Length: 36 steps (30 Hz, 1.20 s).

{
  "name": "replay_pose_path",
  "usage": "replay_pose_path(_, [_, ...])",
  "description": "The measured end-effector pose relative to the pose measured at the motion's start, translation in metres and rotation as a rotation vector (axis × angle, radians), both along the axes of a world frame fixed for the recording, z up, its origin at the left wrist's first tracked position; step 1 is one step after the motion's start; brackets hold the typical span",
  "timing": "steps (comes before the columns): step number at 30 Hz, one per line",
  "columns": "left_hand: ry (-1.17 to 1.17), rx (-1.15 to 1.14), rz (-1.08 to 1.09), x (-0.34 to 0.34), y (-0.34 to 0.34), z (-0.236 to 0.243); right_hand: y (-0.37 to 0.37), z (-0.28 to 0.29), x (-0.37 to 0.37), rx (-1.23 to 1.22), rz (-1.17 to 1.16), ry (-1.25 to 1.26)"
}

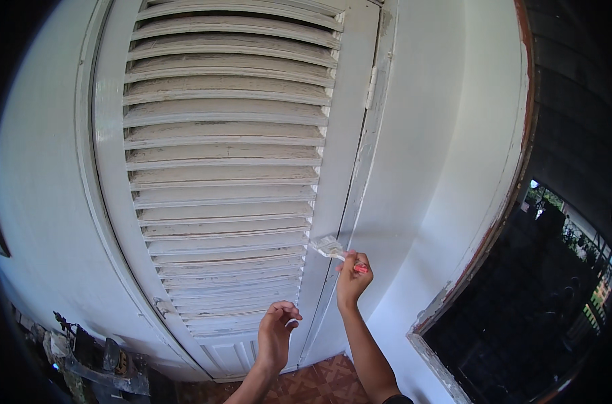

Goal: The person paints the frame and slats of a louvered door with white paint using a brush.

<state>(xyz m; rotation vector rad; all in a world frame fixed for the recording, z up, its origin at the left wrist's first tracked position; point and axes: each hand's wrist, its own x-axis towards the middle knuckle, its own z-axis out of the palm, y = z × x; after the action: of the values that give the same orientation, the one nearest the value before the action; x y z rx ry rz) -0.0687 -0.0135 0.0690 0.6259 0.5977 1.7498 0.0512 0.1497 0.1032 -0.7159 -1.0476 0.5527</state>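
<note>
A white louvered door [349,81] with worn, patchy paint on its slats stands in front of me. My right hand [351,281] grips a paintbrush [329,246] by its handle, whose red end shows below my fingers. The brush's whitish head points up and left, at the door's right stile beside the ends of the slats; I cannot tell whether the bristles touch. My left hand [277,328] hovers before the lowest slats, fingers loosely curved and apart from the thumb, with nothing in it.
A hinge [371,88] sits on the door's right edge. To the right are a white wall [424,128] and a dark opening with a chipped frame [447,296]. Assorted clutter [107,367] lies at lower left. Patterned reddish tiles [319,380] cover the floor.
</note>
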Motion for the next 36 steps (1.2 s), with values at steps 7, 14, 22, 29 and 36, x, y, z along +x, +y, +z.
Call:
replay_pose_path(7, [-0.014, 0.009, 0.015, 0.000, -0.003, 0.000, 0.051, 0.127, -0.010, 0.200, -0.105, -0.019])
replay_pose_path(14, [-0.065, -0.005, 0.187, -0.018, -0.016, -0.004, 0.090, 0.335, -0.033, 0.448, -0.112, 0.198])
replay_pose_path(22, [-0.107, -0.053, 0.256, -0.027, -0.011, 0.009, 0.104, 0.546, -0.040, 0.778, -0.365, 0.314])
replay_pose_path(29, [-0.105, -0.081, 0.278, -0.031, -0.011, 0.014, 0.089, 0.550, -0.039, 0.811, -0.086, 0.451])
replay_pose_path(36, [-0.092, -0.080, 0.231, -0.026, -0.006, 0.003, 0.148, 0.518, -0.036, 0.847, -0.292, 0.266])
